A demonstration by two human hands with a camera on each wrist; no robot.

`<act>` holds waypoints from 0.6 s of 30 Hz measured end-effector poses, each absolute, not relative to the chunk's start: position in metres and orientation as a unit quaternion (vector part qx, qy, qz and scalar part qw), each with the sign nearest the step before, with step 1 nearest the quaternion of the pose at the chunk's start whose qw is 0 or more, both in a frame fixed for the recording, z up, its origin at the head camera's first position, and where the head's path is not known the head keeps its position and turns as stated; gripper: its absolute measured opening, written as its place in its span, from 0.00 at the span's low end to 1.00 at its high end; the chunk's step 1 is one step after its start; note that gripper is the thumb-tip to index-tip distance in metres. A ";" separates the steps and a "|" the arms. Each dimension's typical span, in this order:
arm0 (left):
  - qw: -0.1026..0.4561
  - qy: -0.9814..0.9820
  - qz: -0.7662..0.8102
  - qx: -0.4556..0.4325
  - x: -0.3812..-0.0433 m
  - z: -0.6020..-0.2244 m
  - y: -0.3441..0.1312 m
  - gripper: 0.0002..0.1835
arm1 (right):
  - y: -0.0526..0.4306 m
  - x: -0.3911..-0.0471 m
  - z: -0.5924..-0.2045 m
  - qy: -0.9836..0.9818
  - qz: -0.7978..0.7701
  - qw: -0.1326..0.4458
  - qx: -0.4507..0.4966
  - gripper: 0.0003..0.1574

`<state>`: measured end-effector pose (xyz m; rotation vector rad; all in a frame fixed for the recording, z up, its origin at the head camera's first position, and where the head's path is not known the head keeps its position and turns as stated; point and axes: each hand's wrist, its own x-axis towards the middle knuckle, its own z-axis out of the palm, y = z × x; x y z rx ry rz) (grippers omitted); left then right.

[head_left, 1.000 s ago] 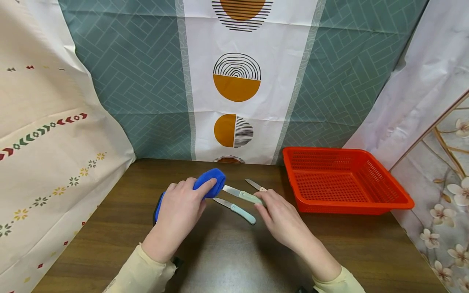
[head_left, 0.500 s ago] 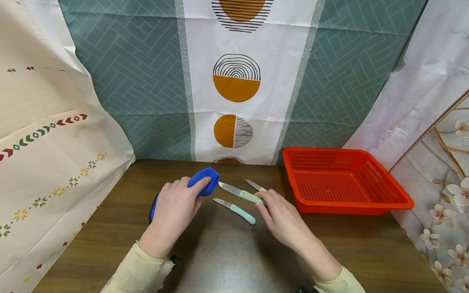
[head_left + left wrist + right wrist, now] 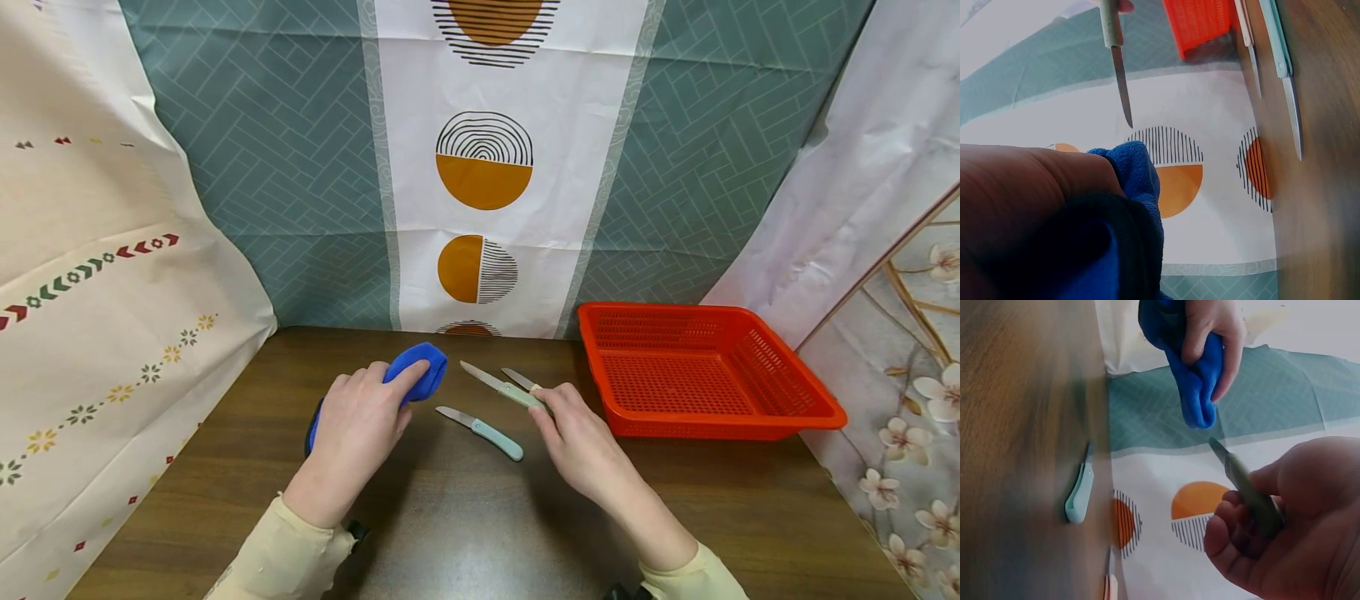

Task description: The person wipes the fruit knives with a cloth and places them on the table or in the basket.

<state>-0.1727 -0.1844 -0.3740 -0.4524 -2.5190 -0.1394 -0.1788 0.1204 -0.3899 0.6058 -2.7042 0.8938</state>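
Observation:
My left hand [image 3: 362, 425] grips a folded blue cloth [image 3: 420, 372], whose dark edge shows in the left wrist view. Across from it, my right hand [image 3: 581, 437] holds a folding knife with a pale green handle [image 3: 522, 396], its bare blade [image 3: 1122, 87] pointing toward the cloth. A gap separates blade tip and cloth in both wrist views. Below the held knife, a second knife with a mint handle [image 3: 497, 438] lies unfolded on the table. Behind the right hand lies a third knife [image 3: 519, 378] with a cream handle, partly hidden by the fingers.
A red plastic basket [image 3: 720, 425] with perforated walls stands at the back right of the brown wooden table [image 3: 450, 533]. Patterned cloth [image 3: 300, 167] hangs along the back and both sides.
The left hand has drawn the blue cloth leftward off the blade tip. The right hand has since turned the knife slightly and shifted it a little to the right.

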 end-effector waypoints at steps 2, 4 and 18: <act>0.286 -0.942 -0.052 -0.170 -0.173 -0.374 -0.184 0.36 | 0.121 -0.180 -0.391 -0.923 0.306 0.113 0.206 0.20; 0.286 -0.941 -0.052 -0.172 -0.173 -0.374 -0.183 0.35 | 0.120 -0.181 -0.391 -0.922 0.306 0.114 0.208 0.18; 0.289 -0.938 -0.054 -0.182 -0.174 -0.379 -0.182 0.36 | 0.117 -0.184 -0.391 -0.922 0.338 0.077 0.174 0.11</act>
